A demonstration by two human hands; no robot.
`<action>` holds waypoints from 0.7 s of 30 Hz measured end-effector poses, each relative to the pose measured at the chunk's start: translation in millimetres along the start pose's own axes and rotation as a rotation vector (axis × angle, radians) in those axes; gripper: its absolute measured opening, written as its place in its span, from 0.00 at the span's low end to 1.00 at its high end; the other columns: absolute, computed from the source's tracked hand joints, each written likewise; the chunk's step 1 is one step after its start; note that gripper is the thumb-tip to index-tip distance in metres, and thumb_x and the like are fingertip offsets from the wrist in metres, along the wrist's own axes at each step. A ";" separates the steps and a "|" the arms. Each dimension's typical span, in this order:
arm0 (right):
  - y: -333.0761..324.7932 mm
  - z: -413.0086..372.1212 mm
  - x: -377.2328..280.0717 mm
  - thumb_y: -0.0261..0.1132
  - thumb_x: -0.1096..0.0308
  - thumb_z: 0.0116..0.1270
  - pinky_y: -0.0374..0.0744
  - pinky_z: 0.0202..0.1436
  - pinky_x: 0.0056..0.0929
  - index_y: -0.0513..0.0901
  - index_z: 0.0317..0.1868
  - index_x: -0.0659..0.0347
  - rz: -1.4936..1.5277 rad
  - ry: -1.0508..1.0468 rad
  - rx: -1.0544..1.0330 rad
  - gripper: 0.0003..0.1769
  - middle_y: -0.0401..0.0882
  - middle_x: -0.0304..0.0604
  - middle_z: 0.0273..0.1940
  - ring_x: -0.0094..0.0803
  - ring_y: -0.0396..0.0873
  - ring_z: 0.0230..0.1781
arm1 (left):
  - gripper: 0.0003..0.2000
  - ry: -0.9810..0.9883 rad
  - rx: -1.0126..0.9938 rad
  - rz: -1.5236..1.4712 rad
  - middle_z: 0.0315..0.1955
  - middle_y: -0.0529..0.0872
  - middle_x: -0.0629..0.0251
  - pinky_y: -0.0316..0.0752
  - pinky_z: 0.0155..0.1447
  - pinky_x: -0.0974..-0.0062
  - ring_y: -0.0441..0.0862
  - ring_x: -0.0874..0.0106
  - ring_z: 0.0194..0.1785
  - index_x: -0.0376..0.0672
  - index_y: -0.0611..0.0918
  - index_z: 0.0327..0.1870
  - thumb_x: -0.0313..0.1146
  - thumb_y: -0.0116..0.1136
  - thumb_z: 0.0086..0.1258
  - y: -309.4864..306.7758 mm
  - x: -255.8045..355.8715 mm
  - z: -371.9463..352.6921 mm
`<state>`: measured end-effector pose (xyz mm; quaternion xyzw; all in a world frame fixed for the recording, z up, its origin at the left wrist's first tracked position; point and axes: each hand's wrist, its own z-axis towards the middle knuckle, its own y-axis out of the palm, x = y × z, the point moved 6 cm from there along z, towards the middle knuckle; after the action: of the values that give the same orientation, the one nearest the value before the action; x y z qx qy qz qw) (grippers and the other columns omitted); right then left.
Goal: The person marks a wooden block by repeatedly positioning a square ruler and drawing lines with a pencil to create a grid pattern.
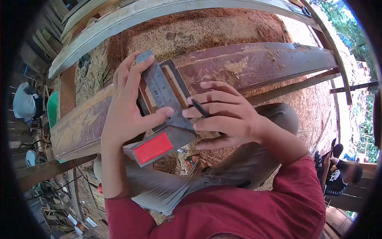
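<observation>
Grip spread, the left hand point(125, 107) presses a stiff, light steel try square with red stock point(161, 89), best steadied by its blade, onto the reddish wooden plank point(246, 63); the right hand point(229, 117) pinches a dark pencil point(199, 106).

Left hand point(125, 107) lies flat on the square point(161, 89), thumb across its blade. Right hand point(227, 115) pinches a pencil point(200, 108) at the square's right edge.
</observation>
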<state>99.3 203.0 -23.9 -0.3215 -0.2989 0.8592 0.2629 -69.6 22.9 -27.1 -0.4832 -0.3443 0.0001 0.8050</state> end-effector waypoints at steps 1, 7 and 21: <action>0.7 -0.2 -0.8 0.88 0.55 0.64 0.79 0.82 0.59 0.89 0.58 0.51 -0.013 -0.014 0.019 0.25 0.91 0.38 0.66 0.43 0.86 0.74 | 0.54 0.001 0.002 0.009 0.86 0.65 0.46 0.68 0.86 0.43 0.64 0.41 0.88 0.52 0.74 0.86 0.53 0.87 0.53 -0.3 0.3 -0.4; 5.2 -2.9 -7.9 0.89 0.55 0.64 0.84 0.75 0.56 0.93 0.52 0.52 -0.107 -0.046 0.088 0.21 0.94 0.42 0.64 0.46 0.91 0.68 | 0.54 -0.004 0.010 0.007 0.86 0.66 0.47 0.69 0.85 0.43 0.65 0.42 0.88 0.52 0.74 0.85 0.52 0.87 0.53 -0.3 0.2 -1.7; 7.8 -4.1 -11.4 0.88 0.53 0.65 0.87 0.69 0.51 0.95 0.57 0.53 -0.140 -0.069 0.113 0.24 0.94 0.40 0.64 0.46 0.91 0.69 | 0.54 0.015 0.016 0.008 0.87 0.66 0.45 0.66 0.87 0.41 0.63 0.40 0.89 0.52 0.74 0.86 0.51 0.87 0.53 0.3 0.1 -0.3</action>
<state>107.6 191.7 -27.3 -0.2550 -0.2806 0.8647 0.3296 -69.3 22.8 -27.3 -0.4781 -0.3364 0.0025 0.8113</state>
